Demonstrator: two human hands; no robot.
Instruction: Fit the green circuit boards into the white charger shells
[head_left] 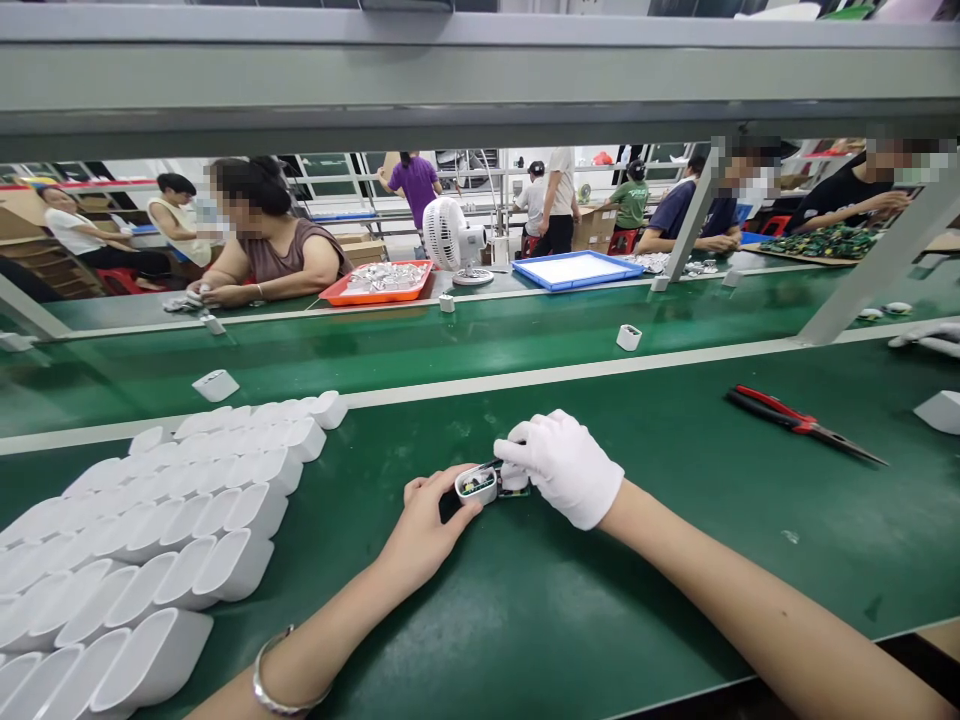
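Stretching across the whole view is a long green workbench [675, 600] with a moving belt [450, 350] running behind it, where other people sit at work on the far side beside a red tray [379, 283], a blue tray [576, 270] and a small white fan [450, 240]. Filling the bench to the person's left are neat rows of empty white shells [150, 540], lying on their sides with open mouths facing forward; red-handled pliers [802, 422] lie well apart to the right. At the middle of the bench, both hands meet over one small white shell [478, 484]. The bare left hand [427, 525], a bracelet at its wrist, is curled around the shell and grips it from the side. The gloved right hand [562, 465] pinches a small green circuit board [511, 488] at the shell's open mouth, with part of the board already inside. To do this well, it seems wise to keep the shell steady on the bench, line the board up square with the opening, and slide it straight in with even, gentle pressure, since a tilted board would likely jam or scrape its parts against the wall.
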